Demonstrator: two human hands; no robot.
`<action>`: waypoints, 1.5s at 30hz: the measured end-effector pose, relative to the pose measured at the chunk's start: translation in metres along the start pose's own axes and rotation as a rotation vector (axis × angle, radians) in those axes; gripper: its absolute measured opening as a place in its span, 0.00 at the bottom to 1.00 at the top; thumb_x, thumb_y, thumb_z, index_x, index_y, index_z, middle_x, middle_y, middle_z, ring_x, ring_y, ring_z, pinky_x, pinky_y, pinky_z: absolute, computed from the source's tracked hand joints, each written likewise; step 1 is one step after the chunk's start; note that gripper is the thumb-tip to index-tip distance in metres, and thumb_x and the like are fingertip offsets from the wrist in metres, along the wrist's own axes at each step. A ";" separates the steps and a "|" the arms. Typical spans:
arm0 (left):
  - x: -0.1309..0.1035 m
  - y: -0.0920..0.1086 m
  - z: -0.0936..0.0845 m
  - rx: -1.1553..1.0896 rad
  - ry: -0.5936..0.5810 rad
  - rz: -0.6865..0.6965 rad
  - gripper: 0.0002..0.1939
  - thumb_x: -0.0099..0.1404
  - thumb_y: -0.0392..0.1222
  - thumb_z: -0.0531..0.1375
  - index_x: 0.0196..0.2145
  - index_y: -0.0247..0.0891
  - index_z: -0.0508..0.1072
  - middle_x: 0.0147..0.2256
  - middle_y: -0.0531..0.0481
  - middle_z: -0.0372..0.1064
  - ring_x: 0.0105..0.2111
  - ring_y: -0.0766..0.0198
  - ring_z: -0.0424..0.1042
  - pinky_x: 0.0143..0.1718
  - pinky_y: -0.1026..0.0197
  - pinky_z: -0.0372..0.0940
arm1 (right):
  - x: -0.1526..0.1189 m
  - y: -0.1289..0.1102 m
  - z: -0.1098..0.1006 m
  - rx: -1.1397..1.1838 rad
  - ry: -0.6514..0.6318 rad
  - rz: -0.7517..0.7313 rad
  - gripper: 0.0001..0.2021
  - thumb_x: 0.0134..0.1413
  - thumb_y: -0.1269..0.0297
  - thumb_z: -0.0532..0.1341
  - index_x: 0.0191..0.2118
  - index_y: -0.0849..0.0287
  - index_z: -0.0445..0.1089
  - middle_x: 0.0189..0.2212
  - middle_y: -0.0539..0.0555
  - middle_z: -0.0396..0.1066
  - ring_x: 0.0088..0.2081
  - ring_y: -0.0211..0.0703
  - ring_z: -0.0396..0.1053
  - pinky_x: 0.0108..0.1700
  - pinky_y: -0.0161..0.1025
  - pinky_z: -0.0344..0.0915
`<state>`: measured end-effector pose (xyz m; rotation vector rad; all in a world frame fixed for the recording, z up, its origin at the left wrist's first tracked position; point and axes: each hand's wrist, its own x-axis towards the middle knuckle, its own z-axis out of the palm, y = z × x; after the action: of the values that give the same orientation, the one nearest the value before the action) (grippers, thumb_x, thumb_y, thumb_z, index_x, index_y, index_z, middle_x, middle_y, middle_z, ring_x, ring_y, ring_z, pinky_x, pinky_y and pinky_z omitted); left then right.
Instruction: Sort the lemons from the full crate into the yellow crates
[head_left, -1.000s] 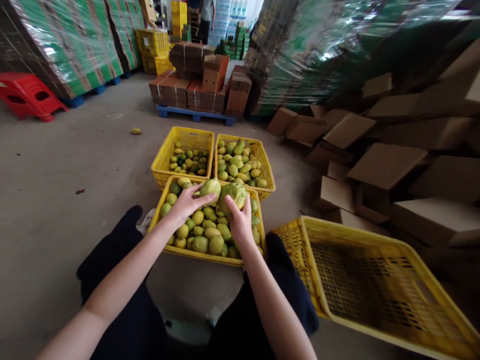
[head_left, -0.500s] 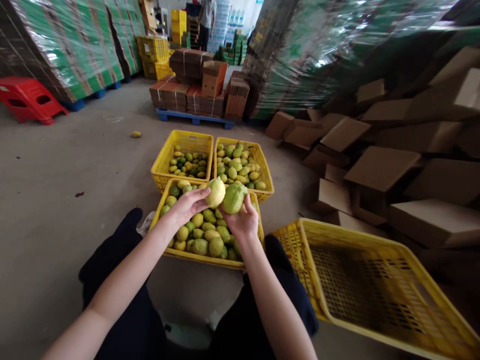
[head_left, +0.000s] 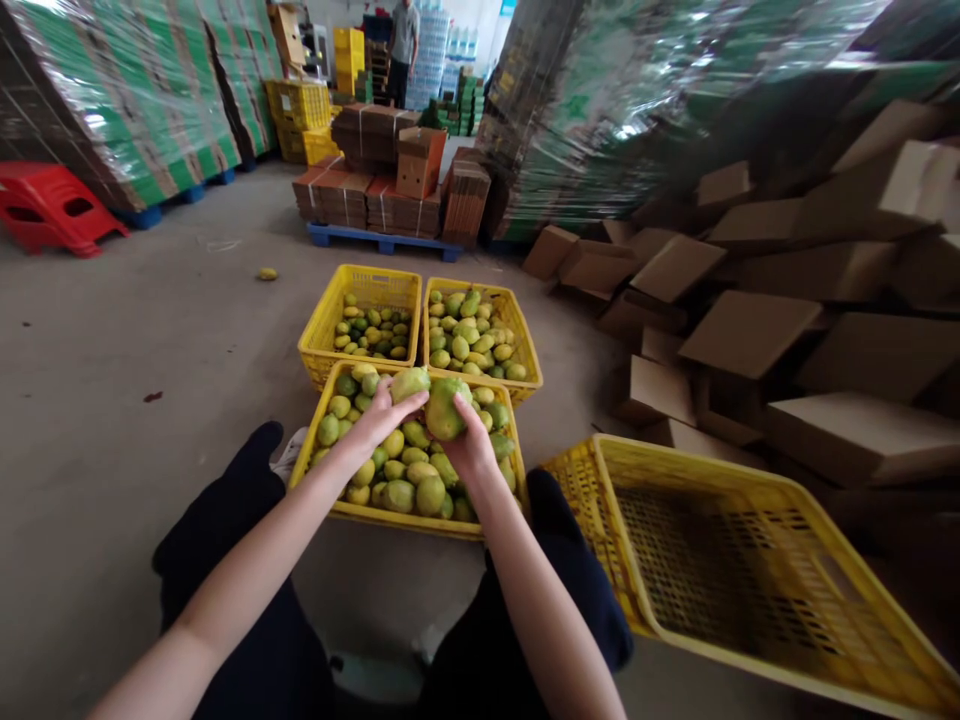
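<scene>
Clock centred on the yellow rectangular plastic crate (head_left: 412,521) between our knees. Our left hand (head_left: 381,412) is half closed, thumb and fingers round a pale yellow-green oval fruit (head_left: 409,383); our right hand (head_left: 472,440) is cupped part-closed round a rounder, greener knobbly fruit (head_left: 444,414). We hold both side by side over the crate's 12 o'clock edge, can't tell if they touch. Smaller-fruit yellow mesh crate (head_left: 319,325) at 11, second fruit-filled yellow crate (head_left: 530,352) at 1, tilted yellow lattice crate (head_left: 690,540) at 4, brown cardboard boxes (head_left: 750,333) at 2
</scene>
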<state>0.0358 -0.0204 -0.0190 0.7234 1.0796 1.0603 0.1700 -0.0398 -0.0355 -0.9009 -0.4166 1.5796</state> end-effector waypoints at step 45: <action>-0.001 0.005 -0.040 -0.235 -0.266 -0.197 0.27 0.66 0.43 0.53 0.61 0.33 0.67 0.51 0.39 0.76 0.57 0.49 0.71 0.60 0.44 0.65 | -0.005 -0.009 -0.006 -0.016 -0.243 0.004 0.16 0.42 0.60 0.65 0.41 0.55 0.72 0.37 0.51 0.77 0.38 0.50 0.75 0.30 0.41 0.73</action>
<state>-0.0034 -0.0203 -0.0277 0.5390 0.7656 0.8761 0.1802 -0.0433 -0.0311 -0.7237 -0.5998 1.6977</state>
